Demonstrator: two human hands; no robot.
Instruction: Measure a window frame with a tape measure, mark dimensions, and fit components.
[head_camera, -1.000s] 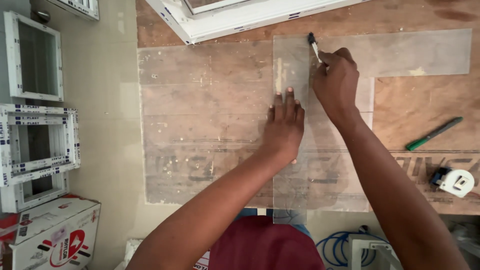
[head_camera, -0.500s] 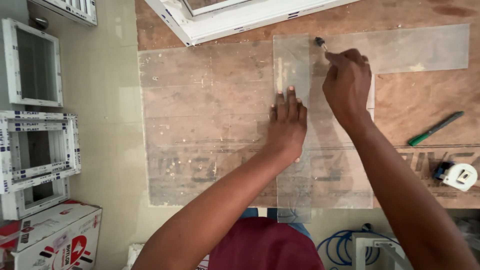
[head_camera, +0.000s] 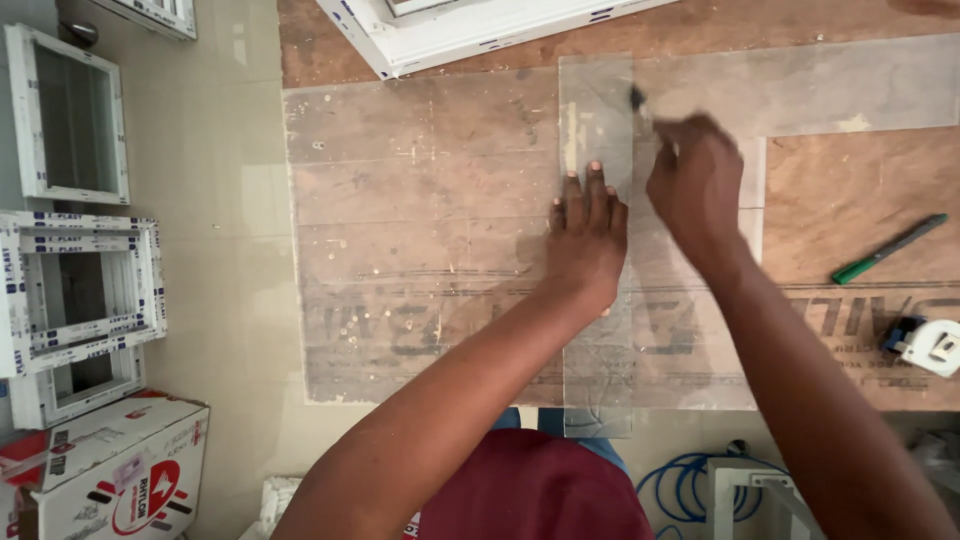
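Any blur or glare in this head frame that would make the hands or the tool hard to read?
Head view: the right hand and the small dark tool in it are motion-blurred; the left hand, flat on the narrow glass strip, is sharp; light is soft and even, with no strong glare on the glass.

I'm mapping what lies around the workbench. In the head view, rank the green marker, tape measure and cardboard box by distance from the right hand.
From the right hand:
1. Green marker, to its right.
2. Tape measure, lower right.
3. Cardboard box, far lower left on the floor.
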